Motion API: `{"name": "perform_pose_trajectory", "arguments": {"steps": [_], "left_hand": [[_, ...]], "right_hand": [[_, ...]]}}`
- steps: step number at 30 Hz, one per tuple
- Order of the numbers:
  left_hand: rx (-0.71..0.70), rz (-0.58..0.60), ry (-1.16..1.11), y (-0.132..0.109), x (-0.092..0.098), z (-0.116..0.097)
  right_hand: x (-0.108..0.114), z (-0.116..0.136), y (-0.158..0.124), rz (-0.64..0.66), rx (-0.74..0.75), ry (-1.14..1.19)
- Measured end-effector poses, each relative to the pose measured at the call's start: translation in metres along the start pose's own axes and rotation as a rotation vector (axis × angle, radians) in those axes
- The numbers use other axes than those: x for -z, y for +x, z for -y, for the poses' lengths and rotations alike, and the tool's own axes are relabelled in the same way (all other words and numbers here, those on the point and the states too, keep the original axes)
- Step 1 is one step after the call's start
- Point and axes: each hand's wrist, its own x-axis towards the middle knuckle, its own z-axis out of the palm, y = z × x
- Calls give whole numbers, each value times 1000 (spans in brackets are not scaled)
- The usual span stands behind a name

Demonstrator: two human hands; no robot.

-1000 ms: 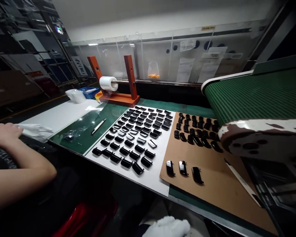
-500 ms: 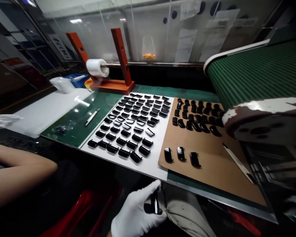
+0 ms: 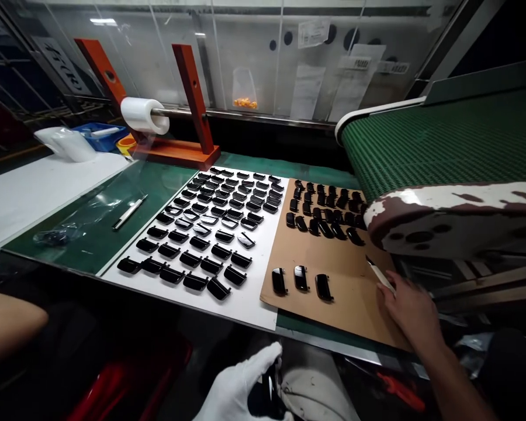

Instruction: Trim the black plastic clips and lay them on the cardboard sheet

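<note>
In my white-gloved left hand (image 3: 241,386), below the table's front edge, is a glossy black plastic piece (image 3: 269,383), held between thumb and fingers. My bare right hand (image 3: 409,307) is at the right side of the brown cardboard sheet (image 3: 333,318). Its fingers close on a slim white pen-like tool (image 3: 381,276) with a dark pointed tip. To the left of that hand, three black pieces lie in a row, the nearest being one black piece (image 3: 324,287). Several more sit in rows farther back on the cardboard.
Rows of black pieces (image 3: 195,282) cover a white sheet (image 3: 249,310). Left of it lies another white pen-like tool (image 3: 130,212). A plastic film roll (image 3: 142,116) hangs on an orange stand (image 3: 175,153). A green conveyor belt (image 3: 447,140) overhangs the right side. Another person's arm (image 3: 11,327) shows at left.
My right hand has come into view and taken hold of the white tool lying on the cardboard. My left hand still holds the black piece, now lower in view. The camera view has shifted.
</note>
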Motion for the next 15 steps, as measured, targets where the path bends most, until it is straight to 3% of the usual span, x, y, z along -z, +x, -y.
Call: {"name": "perform_pose_trajectory", "arguments": {"steps": [4, 9, 13, 15], "left_hand": [[-79, 3, 5, -2, -4, 20], [-28, -56, -89, 5, 3, 22], [-5, -63, -121, 16, 10, 18], [-6, -8, -166, 21, 13, 16]], "right_hand": [[8, -9, -2, 53, -58, 20], [42, -14, -35, 134, -69, 119], [69, 5, -75, 165, -127, 297], [76, 21, -90, 155, -53, 364]]}}
